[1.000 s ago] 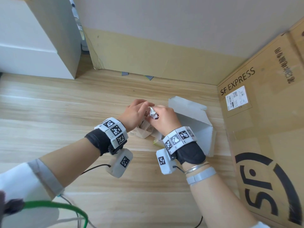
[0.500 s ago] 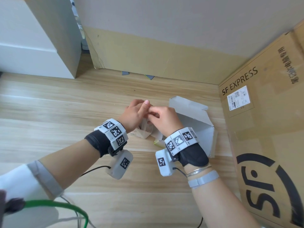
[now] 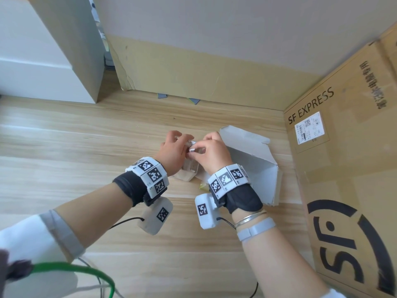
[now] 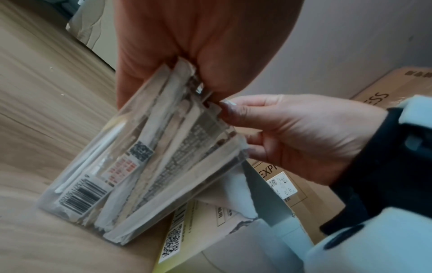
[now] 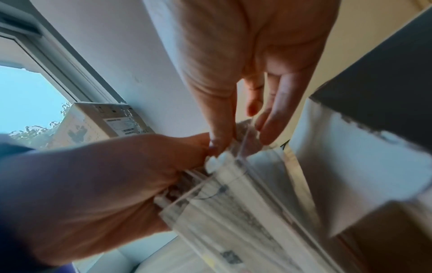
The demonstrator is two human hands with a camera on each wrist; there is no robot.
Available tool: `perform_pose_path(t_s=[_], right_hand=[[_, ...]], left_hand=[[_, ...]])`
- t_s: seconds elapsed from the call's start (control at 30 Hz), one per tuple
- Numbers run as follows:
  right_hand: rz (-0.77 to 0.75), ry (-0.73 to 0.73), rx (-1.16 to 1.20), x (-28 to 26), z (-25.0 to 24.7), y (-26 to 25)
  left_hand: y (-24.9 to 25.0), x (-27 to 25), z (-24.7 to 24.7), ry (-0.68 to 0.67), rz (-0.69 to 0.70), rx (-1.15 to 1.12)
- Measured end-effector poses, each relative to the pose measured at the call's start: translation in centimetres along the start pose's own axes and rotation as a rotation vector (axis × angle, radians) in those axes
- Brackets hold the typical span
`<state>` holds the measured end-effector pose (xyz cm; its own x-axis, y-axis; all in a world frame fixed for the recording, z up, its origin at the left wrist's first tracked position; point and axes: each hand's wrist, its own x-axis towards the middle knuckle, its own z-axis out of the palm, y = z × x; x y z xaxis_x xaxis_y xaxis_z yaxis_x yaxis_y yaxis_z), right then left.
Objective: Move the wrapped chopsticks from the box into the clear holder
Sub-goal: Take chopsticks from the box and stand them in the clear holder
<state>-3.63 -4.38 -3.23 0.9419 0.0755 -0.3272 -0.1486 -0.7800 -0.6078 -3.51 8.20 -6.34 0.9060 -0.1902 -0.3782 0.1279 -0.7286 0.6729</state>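
Observation:
The clear holder [image 3: 190, 168] stands on the wooden floor between my hands, packed with several wrapped chopsticks [image 4: 163, 147]. My left hand [image 3: 176, 147] curls round the tops of the bundle [image 5: 233, 212] from the left. From the right, my right hand [image 3: 212, 151] pinches a wrapper's top end between thumb and fingers at the holder's rim, its fingertips [image 4: 225, 109] touching the paper. The white box [image 3: 253, 164] lies open just right of the holder, its inside hidden behind my right hand.
A big SF Express carton [image 3: 343, 168] walls off the right side. Flat cardboard [image 3: 193, 72] leans on the back wall, with a white cabinet [image 3: 43, 50] at the far left. A yellow label sheet [image 4: 187, 230] lies under the holder. A green cable [image 3: 75, 267] loops near me.
Both hands stay at the holder's top. The silvery wrapper end held up in my right fingers has come lower; my left fingers, briefly stretched, now curl over the bundle.

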Motion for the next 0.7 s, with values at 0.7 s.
perform_pose_path(t_s=[0.7], right_hand=[[-0.095,0.112,0.069,0.3,-1.0,0.3]], left_hand=[[2.3,-1.0,-0.9,0.163,-0.124,-0.010]])
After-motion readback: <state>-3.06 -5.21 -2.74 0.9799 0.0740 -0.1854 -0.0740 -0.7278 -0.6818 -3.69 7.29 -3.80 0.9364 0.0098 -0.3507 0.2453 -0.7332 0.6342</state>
